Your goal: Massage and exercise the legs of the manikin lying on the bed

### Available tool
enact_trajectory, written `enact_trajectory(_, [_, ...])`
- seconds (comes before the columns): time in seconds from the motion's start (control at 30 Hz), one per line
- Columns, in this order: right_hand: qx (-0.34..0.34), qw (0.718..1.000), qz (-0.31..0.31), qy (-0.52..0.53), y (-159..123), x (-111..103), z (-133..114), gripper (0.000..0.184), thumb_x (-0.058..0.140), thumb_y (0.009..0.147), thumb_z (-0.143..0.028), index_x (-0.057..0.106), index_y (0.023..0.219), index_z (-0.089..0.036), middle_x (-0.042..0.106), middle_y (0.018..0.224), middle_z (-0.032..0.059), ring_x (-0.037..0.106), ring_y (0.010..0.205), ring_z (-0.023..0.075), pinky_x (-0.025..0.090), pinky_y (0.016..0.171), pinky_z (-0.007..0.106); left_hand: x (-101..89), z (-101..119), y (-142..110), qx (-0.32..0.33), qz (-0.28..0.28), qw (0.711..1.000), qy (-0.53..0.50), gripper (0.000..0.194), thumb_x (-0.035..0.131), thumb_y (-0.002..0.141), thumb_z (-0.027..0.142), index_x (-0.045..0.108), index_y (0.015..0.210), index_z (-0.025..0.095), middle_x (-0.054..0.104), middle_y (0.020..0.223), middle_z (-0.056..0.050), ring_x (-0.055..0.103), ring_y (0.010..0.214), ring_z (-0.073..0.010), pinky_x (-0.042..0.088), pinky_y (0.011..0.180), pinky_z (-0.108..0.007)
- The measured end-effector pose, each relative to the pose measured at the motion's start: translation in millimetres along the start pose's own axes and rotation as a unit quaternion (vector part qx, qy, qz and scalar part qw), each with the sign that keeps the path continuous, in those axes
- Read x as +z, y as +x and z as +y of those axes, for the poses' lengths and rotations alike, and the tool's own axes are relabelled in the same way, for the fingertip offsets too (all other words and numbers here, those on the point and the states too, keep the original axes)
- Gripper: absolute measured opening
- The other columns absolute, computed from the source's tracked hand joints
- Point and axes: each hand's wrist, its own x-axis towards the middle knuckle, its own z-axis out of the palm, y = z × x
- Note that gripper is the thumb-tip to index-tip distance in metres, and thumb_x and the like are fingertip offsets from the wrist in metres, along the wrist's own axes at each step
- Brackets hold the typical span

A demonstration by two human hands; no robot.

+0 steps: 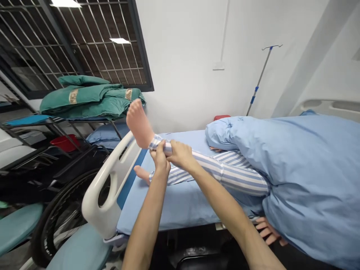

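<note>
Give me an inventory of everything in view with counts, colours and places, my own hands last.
Raised leg: 1, blue-and-white striped trousers, above bed
Other leg: 1, same stripes, on bed
Bed: 1, blue sheet, off-white footboard, centre
Quilt: 1, light blue, right
Hands at quilt's edges: 2, bare, far one mostly covered
Hooked pole: 1, silver and blue, by wall
Window: 1, dark-framed, barred, upper left
Bedding pile: 1, green, below window
Red container: 1, red, below pile
Wheel: 1, black, left of footboard
Seats: 2, teal, lower left
Left hand: 1, bare, around raised leg near ankle
Right hand: 1, bare, gripping same leg, knee side
</note>
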Motion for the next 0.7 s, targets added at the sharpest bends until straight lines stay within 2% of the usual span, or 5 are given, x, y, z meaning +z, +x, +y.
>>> enact_trajectory(0.17, [0.039, 0.998, 0.046, 0.009, -1, -66, 26, 0.054, 0.06, 0.075, -0.055, 0.048, 0.115, -0.021, 0.065, 0.106, 0.0104, 0.063, 0.099, 0.0298, 0.048, 0.078, 0.036, 69.3, 19, -20, 0.042, -0.09, 0.995, 0.009, 0.041, 0.074, 0.058, 0.021, 0.048, 0.09, 0.019, 0.057, 0.076, 0.005, 0.062, 0.073, -0.0111, 0.051, 0.074, -0.026])
enact_trajectory(0.27, [0.047, 0.997, 0.06, 0.007, -2, -79, 31, 0.055, 0.058, 0.077, -0.055, 0.046, 0.118, -0.021, 0.065, 0.107, 0.0104, 0.063, 0.099, 0.0305, 0.048, 0.08, 0.039, 85.0, 23, -23, 0.056, -0.111, 0.992, 0.017, 0.039, 0.072, 0.059, 0.022, 0.048, 0.089, 0.019, 0.055, 0.074, 0.005, 0.062, 0.072, -0.0113, 0.052, 0.074, -0.026])
enact_trajectory(0.33, [0.038, 0.998, 0.058, 0.008, -2, -76, 29, 0.055, 0.057, 0.077, -0.055, 0.046, 0.119, -0.02, 0.065, 0.107, 0.0102, 0.063, 0.099, 0.0303, 0.048, 0.081, 0.039, 80.6, 23, -22, 0.061, -0.111, 0.992, 0.02, 0.037, 0.072, 0.059, 0.021, 0.049, 0.088, 0.018, 0.055, 0.073, 0.005, 0.062, 0.072, -0.0116, 0.053, 0.074, -0.026])
enact_trajectory(0.5, [0.007, 1.0, 0.015, 0.019, 1, -18, 12, 0.056, 0.061, 0.074, -0.056, 0.047, 0.116, -0.021, 0.067, 0.104, 0.0082, 0.064, 0.096, 0.0273, 0.05, 0.079, 0.036, 15.6, 6, -2, 0.031, -0.051, 0.997, 0.052, 0.028, 0.07, 0.064, 0.025, 0.051, 0.084, 0.019, 0.058, 0.077, 0.003, 0.063, 0.076, -0.0132, 0.055, 0.074, -0.026])
enact_trajectory(0.7, [-0.009, 0.994, -0.111, -0.008, -12, 124, -14, 0.059, 0.069, 0.07, -0.05, 0.053, 0.114, -0.015, 0.067, 0.106, 0.0125, 0.065, 0.096, 0.026, 0.05, 0.082, 0.035, -112.7, -53, 35, -0.098, 0.129, 0.983, 0.091, 0.021, 0.064, 0.063, 0.008, 0.052, 0.078, 0.017, 0.06, 0.076, 0.002, 0.062, 0.068, -0.0103, 0.055, 0.066, -0.021])
